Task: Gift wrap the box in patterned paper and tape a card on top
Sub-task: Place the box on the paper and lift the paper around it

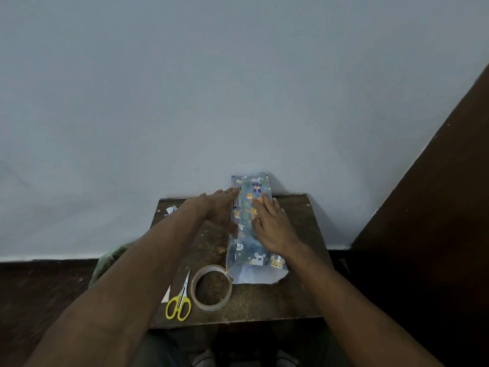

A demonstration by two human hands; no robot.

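A long box wrapped in blue paper with cartoon animals (248,250) lies lengthwise on a small brown table (299,295), its near end of paper hanging open. My right hand (272,226) lies flat on the top of the wrapped box with straight fingers. My left hand (219,207) presses its straight fingers against the box's left side, where a strip of the box's own print shows. A roll of clear tape (211,287) sits just left of the open paper end. No card is visible.
Yellow-handled scissors (180,303) lie left of the tape roll, beside a small white paper scrap (166,295). More paper scraps (170,210) lie at the table's far left corner. A pale wall stands directly behind the table. Green material (111,260) shows at the table's left.
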